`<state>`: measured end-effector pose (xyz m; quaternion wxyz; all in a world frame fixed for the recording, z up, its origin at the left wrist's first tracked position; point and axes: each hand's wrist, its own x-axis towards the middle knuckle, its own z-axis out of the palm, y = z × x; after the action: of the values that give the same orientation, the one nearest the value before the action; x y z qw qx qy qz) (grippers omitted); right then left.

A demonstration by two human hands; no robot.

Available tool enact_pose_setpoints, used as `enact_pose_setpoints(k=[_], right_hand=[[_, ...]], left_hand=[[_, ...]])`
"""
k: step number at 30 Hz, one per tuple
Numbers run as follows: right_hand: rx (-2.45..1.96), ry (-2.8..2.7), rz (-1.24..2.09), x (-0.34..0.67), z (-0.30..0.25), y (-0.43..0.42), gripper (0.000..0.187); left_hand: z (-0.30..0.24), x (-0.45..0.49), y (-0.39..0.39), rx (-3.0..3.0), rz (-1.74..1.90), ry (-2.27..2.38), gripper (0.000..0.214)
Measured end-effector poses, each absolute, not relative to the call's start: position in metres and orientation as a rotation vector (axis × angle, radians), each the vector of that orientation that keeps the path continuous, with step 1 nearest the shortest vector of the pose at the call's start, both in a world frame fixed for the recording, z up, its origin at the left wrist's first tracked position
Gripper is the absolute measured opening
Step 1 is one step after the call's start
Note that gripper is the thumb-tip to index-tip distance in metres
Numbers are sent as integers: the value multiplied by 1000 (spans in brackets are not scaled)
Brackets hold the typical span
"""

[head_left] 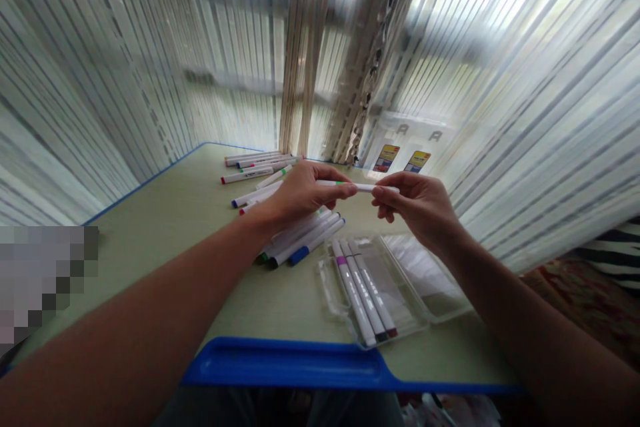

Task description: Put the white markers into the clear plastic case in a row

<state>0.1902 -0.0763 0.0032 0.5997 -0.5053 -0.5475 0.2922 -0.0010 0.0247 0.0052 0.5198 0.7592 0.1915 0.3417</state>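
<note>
My left hand (303, 195) and my right hand (417, 203) hold one white marker pen (361, 187) level between them, above the table. The left fingers pinch its left part, near a green band. Pinched on its right end are the fingers of my right hand. Below the hands lies an open clear plastic case (400, 320) holding three white markers (363, 292) side by side. A loose pile of white markers (306, 240) with coloured caps lies just left of the case, under my left hand.
More markers (256, 168) lie scattered toward the far side of the pale green table (185, 227), which has a blue rim and a blue tray edge (280, 363) at the front. Sheer striped curtains (525, 113) hang close behind and around. Two small packets (403, 160) stand at the back.
</note>
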Motion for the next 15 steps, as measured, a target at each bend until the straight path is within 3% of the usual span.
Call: enact_pose_setpoints(k=[15], right_hand=[[-1299, -1421, 532, 187, 3, -79, 32]], left_hand=[[9, 3, 15, 1875, 712, 355, 22]])
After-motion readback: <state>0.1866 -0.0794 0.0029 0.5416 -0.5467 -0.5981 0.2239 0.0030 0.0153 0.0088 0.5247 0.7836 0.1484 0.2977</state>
